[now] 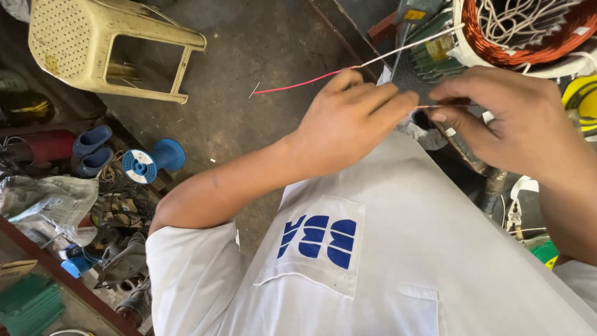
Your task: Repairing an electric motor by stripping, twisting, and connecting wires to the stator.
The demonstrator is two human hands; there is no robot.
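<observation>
My left hand pinches a thin wire at chest height, fingers closed around it. A red wire sticks out to the left past that hand, joined to a white sleeved lead that runs up to a motor stator with copper windings at the top right. My right hand pinches a bare copper wire end just right of the left fingertips. The two hands nearly touch. My white shirt fills the lower frame.
A cream plastic stool lies on the concrete floor at the top left. A blue empty spool and blue sandals lie beside a clutter of tools and bags at the left. Yellow cable sits at the right edge.
</observation>
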